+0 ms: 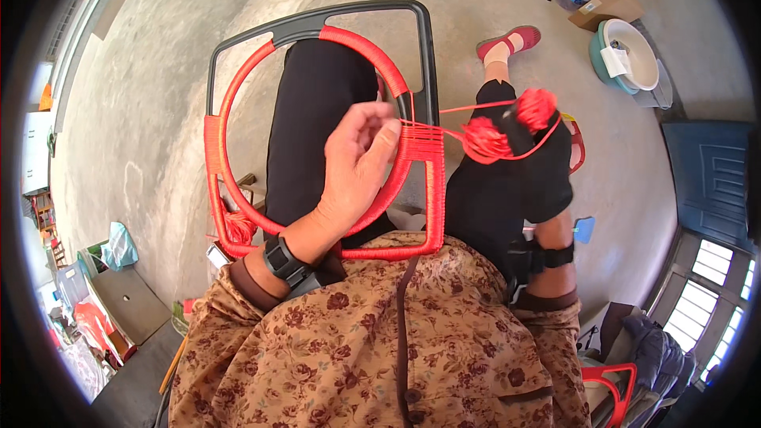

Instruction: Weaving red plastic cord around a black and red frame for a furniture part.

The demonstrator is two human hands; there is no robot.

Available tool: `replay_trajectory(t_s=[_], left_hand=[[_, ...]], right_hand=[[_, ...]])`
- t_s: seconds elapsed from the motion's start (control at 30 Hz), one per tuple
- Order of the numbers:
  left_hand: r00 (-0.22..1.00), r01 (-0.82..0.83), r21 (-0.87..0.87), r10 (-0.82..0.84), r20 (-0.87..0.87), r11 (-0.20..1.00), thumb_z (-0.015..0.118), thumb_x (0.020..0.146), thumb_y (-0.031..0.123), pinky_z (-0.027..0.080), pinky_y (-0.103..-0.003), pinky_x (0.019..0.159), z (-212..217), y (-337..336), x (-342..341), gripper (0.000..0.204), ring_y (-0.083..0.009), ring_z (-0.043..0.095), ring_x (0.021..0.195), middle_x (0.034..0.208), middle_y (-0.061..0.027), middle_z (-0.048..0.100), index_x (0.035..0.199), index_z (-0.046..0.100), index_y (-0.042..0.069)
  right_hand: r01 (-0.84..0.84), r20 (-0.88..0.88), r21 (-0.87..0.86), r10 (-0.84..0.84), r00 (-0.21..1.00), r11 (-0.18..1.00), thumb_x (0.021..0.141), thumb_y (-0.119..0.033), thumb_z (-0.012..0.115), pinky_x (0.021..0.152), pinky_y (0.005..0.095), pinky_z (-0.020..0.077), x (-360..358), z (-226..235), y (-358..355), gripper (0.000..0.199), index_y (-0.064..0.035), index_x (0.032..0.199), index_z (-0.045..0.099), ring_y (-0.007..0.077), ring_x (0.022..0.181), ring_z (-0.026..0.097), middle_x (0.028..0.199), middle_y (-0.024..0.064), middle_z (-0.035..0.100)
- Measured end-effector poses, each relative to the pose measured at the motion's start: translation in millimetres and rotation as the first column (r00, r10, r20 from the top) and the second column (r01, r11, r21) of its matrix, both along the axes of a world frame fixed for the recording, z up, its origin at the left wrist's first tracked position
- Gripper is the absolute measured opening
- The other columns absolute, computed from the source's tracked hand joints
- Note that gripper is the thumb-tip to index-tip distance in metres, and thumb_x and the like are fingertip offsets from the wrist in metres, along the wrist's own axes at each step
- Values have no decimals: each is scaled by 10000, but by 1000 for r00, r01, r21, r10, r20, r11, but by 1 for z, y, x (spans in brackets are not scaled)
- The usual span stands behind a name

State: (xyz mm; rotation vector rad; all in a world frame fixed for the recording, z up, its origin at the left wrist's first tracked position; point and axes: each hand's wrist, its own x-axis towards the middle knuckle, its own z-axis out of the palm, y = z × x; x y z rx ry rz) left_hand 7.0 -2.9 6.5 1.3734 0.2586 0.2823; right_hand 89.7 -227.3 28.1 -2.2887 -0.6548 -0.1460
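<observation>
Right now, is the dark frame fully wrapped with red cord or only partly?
Partly. Red cord covers the frame's lower sides and bottom bar; the top bar and upper corners remain bare dark plastic.

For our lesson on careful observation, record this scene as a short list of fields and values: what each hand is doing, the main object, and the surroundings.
left hand: bare, fingertips pinching the red cord at the wrapped side bar
right hand: in a black glove, holding a bundle of red cord
frame: dark plastic frame with an inner ring, resting on the lap, partly wrapped in red cord
floor: grey concrete
nearby: basin, cardboard box
</observation>
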Motion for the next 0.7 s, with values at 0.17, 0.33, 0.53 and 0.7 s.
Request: replay_trajectory(t_s=[0.17,0.33,0.53,0.7], left_hand=[[910,219,-427,-342,-235,877,542,957,291,526,-236,571,3,0,0,230,-70,596,631,784,-4,619,947,573,63],[899,207,-471,-356,-255,858,548,954,289,529,-230,552,3,-2,2,229,-84,605,596,755,-14,625,907,570,66],[907,184,-465,-332,-259,866,550,953,274,534,-224,545,3,-5,1,207,-86,615,609,762,-18,627,909,565,72],[936,150,-470,-278,-216,870,538,959,255,534,-234,548,5,-7,4,189,-100,620,626,791,-31,637,977,567,70]], right_hand=[[372,132,-265,-349,928,890,763,-157,677,683,374,487,31,-60,-104,307,-16,1022,592,295,717,588,805,126,609],[759,-600,495,-466,650,422,835,-151,653,642,294,501,34,-94,-179,224,-46,1031,633,146,692,595,840,31,638],[446,-662,745,465,588,496,888,-103,581,620,249,466,-2,-42,-16,234,-18,1106,575,110,730,587,832,12,600],[298,-645,722,451,617,625,896,-101,558,640,265,479,-13,-15,34,146,-39,1024,526,164,729,604,861,54,592]])
